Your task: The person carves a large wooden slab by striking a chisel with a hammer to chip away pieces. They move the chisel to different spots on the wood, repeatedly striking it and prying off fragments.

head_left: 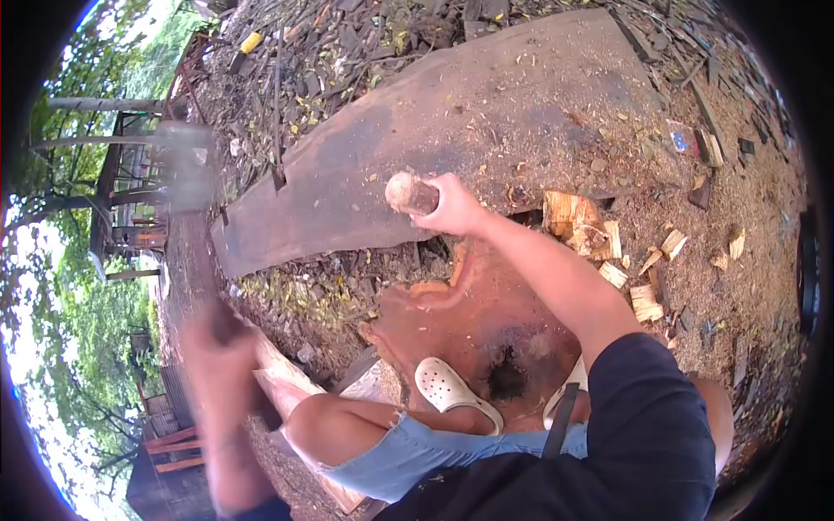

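My left hand point(217, 360), smeared by motion at the left, is wrapped round the dark handle of a raised tool. The tool's broad grey head point(184, 165) is also blurred. Near the middle, my right hand point(452, 207) grips a short round piece of wood point(412, 193) whose pale end faces away from the wrist. Below that hand lies a reddish wooden slab point(486, 321) with a dark hollow, between and under my light clogs point(441, 384).
A long weathered board point(486, 113) stretches across the ground beyond my hands. Split wood chunks point(573, 221) and chips lie right of the slab. A yellow object point(251, 42) is at the upper left. Trees and a shed point(130, 174) stand at the left.
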Demonstrator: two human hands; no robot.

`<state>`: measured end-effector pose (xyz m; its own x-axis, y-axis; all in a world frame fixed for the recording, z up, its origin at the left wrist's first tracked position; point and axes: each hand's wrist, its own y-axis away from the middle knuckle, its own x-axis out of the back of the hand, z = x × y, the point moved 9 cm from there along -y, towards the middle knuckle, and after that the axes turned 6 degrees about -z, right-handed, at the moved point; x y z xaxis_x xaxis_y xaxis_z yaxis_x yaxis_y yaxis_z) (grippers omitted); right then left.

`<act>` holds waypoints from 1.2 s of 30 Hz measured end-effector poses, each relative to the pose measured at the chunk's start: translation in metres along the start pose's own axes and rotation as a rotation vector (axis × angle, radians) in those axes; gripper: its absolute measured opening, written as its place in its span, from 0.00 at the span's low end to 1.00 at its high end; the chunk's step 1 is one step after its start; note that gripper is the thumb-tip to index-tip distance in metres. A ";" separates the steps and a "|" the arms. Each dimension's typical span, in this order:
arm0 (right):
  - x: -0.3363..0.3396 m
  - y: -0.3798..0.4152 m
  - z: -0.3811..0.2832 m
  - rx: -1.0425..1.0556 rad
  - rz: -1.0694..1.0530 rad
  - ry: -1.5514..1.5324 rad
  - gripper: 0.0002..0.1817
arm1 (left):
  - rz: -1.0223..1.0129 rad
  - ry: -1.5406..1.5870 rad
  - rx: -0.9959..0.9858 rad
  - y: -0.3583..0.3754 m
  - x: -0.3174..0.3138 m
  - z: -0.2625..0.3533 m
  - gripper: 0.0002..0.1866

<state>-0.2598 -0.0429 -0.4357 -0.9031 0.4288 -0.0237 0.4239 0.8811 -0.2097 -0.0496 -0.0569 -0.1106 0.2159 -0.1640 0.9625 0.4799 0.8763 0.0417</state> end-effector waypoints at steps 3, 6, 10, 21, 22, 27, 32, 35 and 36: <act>0.001 0.005 -0.011 0.007 0.003 -0.016 0.17 | 0.524 0.483 -0.411 0.015 0.166 0.022 0.11; 0.001 0.008 -0.013 0.002 0.025 -0.037 0.16 | 0.469 0.305 -0.693 0.026 0.114 0.062 0.13; 0.002 0.010 -0.018 0.009 -0.011 -0.015 0.17 | -0.219 0.161 -0.243 0.016 -0.142 0.014 0.16; -0.004 0.000 0.005 -0.008 -0.057 -0.143 0.16 | 0.508 0.414 -0.701 0.011 0.144 0.058 0.11; -0.003 0.001 0.002 -0.008 -0.061 -0.144 0.15 | 0.475 0.351 -0.723 0.011 0.114 0.066 0.12; 0.001 0.009 -0.003 -0.046 -0.116 -0.144 0.14 | -0.239 0.144 -0.167 0.011 -0.181 -0.011 0.15; 0.008 0.011 -0.015 -0.095 -0.113 -0.031 0.14 | -0.055 0.148 0.094 0.003 -0.081 -0.035 0.12; 0.000 0.008 -0.009 -0.070 -0.127 -0.141 0.14 | 0.154 0.258 0.055 -0.002 0.058 -0.028 0.12; -0.004 0.004 0.002 -0.064 -0.152 -0.138 0.15 | 0.282 0.527 -0.181 0.000 0.114 -0.014 0.12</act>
<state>-0.2547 -0.0420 -0.4383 -0.9561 0.2622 -0.1311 0.2813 0.9464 -0.1585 -0.0131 -0.0815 -0.0048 0.7236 -0.1797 0.6664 0.4701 0.8353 -0.2851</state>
